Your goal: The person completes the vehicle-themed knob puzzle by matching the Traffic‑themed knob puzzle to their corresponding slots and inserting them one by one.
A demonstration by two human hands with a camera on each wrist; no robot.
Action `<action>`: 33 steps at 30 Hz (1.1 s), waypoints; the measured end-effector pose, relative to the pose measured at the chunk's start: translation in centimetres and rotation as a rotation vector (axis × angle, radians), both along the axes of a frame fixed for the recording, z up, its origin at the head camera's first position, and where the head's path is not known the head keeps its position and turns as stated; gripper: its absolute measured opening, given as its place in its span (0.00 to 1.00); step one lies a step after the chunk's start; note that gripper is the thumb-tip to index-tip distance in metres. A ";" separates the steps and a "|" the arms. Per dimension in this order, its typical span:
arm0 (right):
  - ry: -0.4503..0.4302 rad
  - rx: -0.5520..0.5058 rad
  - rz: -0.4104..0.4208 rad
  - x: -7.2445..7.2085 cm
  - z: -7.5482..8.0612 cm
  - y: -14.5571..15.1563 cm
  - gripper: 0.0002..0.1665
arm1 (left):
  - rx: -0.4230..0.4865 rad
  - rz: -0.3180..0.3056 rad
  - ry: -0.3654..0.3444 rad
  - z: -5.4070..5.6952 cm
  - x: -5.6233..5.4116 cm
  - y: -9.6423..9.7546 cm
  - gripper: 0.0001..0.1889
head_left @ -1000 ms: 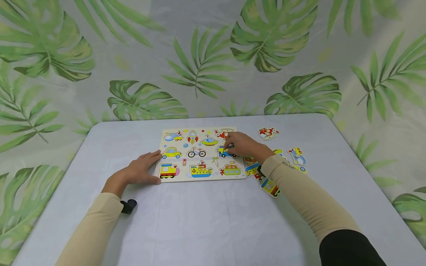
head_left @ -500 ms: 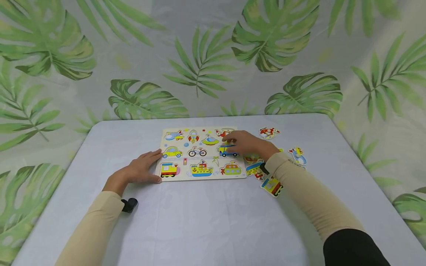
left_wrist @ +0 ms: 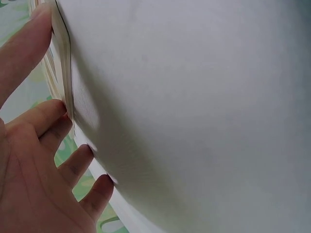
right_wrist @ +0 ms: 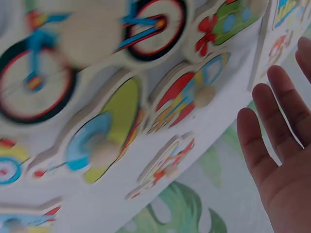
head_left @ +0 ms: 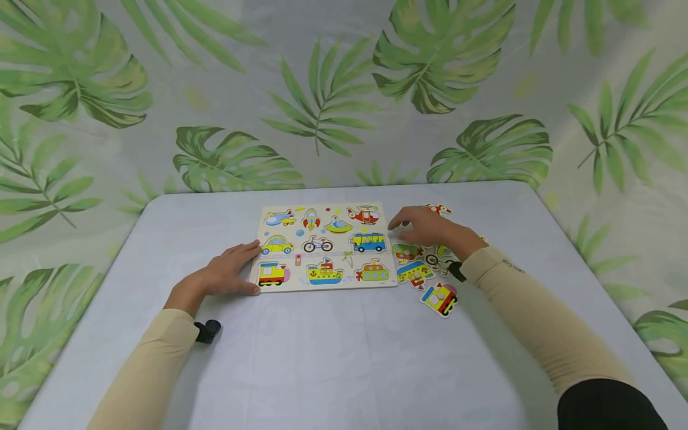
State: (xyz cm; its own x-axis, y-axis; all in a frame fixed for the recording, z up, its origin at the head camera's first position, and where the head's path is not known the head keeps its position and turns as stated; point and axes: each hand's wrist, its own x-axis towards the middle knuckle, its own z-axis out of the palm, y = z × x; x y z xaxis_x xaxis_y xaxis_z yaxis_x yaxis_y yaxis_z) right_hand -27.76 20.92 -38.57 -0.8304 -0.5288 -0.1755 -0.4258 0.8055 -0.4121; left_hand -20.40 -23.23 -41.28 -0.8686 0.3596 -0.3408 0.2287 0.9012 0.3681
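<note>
A pale puzzle board (head_left: 322, 286) with printed vehicles lies on the table in the head view. My left hand (head_left: 228, 272) rests at its left edge, fingers extended; in the left wrist view the thumb (left_wrist: 26, 53) and fingertips meet the edge. The bus (head_left: 368, 241) shows at the board's right side. My right hand (head_left: 430, 227) hovers just past the right edge, nothing in its loosely spread fingers. Beneath and beside it lie knobbed pieces: a submarine (head_left: 404, 252), a bicycle (right_wrist: 141, 36), a flying saucer (right_wrist: 114, 131) and a rocket (right_wrist: 184, 97).
A ship piece (head_left: 415, 273) and a train piece (head_left: 441, 300) lie right of the board's lower corner. A red helicopter-like piece (right_wrist: 165, 167) sits farther back, partly behind the right hand in the head view. A leaf-patterned cloth (head_left: 322, 107) hangs behind the white table.
My right hand has lifted off the bus at the board's right side and moved right, uncovering the bus and helicopter pictures. The left hand stays at the board's edge.
</note>
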 end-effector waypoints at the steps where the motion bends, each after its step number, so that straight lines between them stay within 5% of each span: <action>1: 0.010 -0.002 0.007 0.2 -0.1 0.4 0.17 | 0.001 -0.007 0.005 0.0 0.0 -0.1 0.52; 11: 0.123 -0.040 0.101 2.8 -1.2 4.2 0.13 | 0.004 -0.026 0.029 0.6 0.2 0.2 0.50; 21: 0.089 -0.069 0.110 2.8 -1.7 3.3 0.13 | 0.005 0.002 0.006 0.2 0.1 0.1 0.51; 33: 0.119 0.015 0.129 2.2 -2.9 2.3 0.10 | -0.002 0.011 -0.009 0.3 0.2 0.3 0.51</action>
